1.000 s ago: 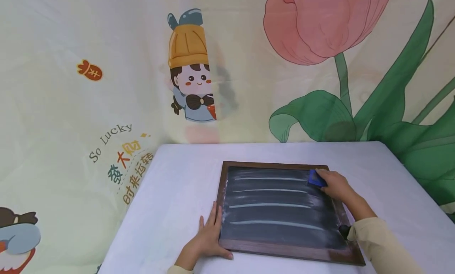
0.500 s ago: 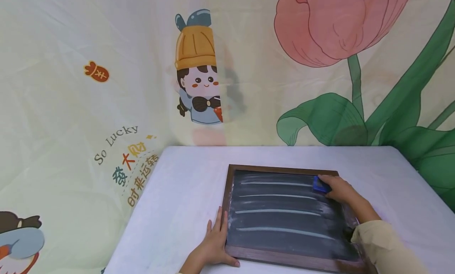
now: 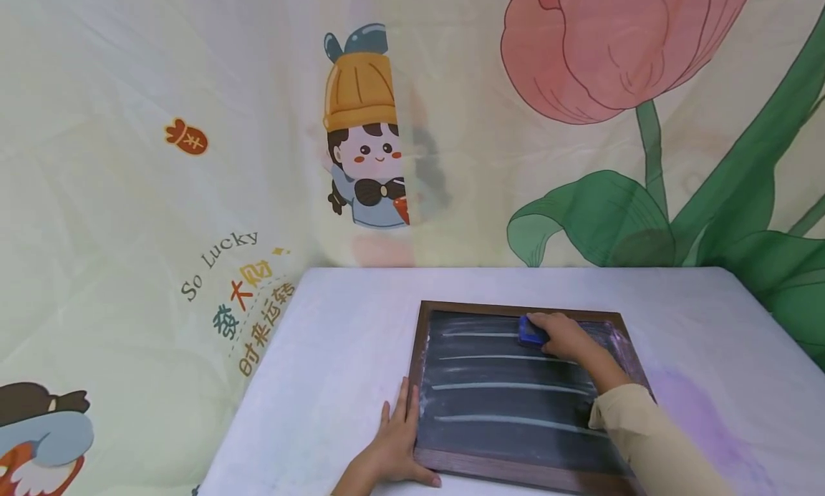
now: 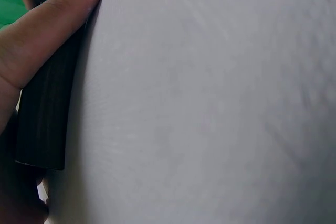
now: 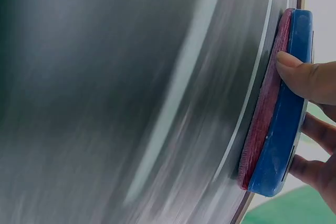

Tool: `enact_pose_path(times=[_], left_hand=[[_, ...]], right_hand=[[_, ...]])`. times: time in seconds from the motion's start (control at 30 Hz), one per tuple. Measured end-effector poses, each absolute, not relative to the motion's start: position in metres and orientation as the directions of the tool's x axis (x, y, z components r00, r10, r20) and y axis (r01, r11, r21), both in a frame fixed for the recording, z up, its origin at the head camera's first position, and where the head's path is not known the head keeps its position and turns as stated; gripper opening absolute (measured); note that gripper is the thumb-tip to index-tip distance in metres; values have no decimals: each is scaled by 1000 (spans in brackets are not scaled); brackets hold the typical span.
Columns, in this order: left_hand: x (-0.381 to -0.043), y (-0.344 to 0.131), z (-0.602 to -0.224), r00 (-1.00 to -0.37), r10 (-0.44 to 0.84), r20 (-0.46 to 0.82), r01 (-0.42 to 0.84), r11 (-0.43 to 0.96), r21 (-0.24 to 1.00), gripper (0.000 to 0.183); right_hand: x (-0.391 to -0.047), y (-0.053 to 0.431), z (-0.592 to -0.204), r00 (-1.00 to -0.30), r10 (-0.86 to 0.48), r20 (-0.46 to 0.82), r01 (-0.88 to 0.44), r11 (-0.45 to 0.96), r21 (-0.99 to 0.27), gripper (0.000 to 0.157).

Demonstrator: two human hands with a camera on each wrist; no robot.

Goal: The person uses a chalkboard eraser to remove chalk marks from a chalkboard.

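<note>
A framed blackboard lies on the table, its dark surface marked with several pale chalk lines. My right hand pinches a blue eraser against the board's upper part, over the topmost chalk line. In the right wrist view, the thumb lies on the near side of the eraser, whose dark pink felt faces the board. Fingers stretched along the left edge, my left hand rests at the near-left corner. Its thumb lies along the wooden frame.
The white-covered table extends around the board, with a purplish stain to the right. A printed curtain with a tulip and cartoon figures hangs behind and at the left.
My right hand has slid the eraser leftward along the top chalk line, and the line no longer shows to its right. My left hand keeps its place; the head view has shifted slightly.
</note>
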State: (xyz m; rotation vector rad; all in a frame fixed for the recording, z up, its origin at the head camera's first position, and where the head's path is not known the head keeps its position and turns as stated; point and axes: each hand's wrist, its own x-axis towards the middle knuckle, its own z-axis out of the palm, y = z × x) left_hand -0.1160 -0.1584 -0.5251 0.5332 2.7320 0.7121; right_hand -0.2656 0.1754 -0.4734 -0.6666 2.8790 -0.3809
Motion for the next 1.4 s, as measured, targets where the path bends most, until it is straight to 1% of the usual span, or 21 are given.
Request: enact_pose_path(times=[0.2, 0.33, 0.47, 0.63, 0.77, 0.9, 1.03, 1.17, 1.27, 1.4], left_hand=[[-118, -156, -524, -898, 405, -173, 266, 811, 520, 144], [-118, -156, -524, -898, 400, -183, 253, 811, 528, 144], [-116, -157, -525, -899, 407, -163, 265, 801, 537, 143], [-113, -157, -525, -895, 423, -144, 293, 799, 525, 142], [-115, -157, -523, -896, 408, -176, 262, 805, 532, 141], [-117, -158, -522, -898, 393, -199, 242, 817, 524, 140], [-115, -159, -525, -900, 392, -192, 245, 817, 522, 141], [-114, -160, -526, -900, 404, -166, 269, 813, 516, 141], [-113, -160, -526, -902, 404, -152, 284, 821, 496, 141], [-113, -159, -523, -908, 397, -136, 294, 834, 468, 142]], right_hand=[[-274, 142, -473, -872, -479, -96, -441, 857, -265, 64], [-278, 116, -472, -867, -480, -132, -432, 858, -278, 65], [-280, 87, -471, -856, -494, -152, -439, 850, -292, 65], [-280, 54, -473, -843, -521, -138, -468, 835, -290, 64], [-279, 29, -477, -837, -537, -104, -487, 818, -305, 62], [-278, 15, -481, -842, -534, -81, -489, 817, -305, 60], [-275, 16, -485, -848, -525, -72, -484, 823, -297, 59], [-274, 29, -486, -847, -530, -48, -492, 814, -309, 58], [-273, 48, -485, -855, -518, -28, -483, 815, -321, 59], [-270, 85, -483, -873, -488, -5, -459, 825, -331, 59]])
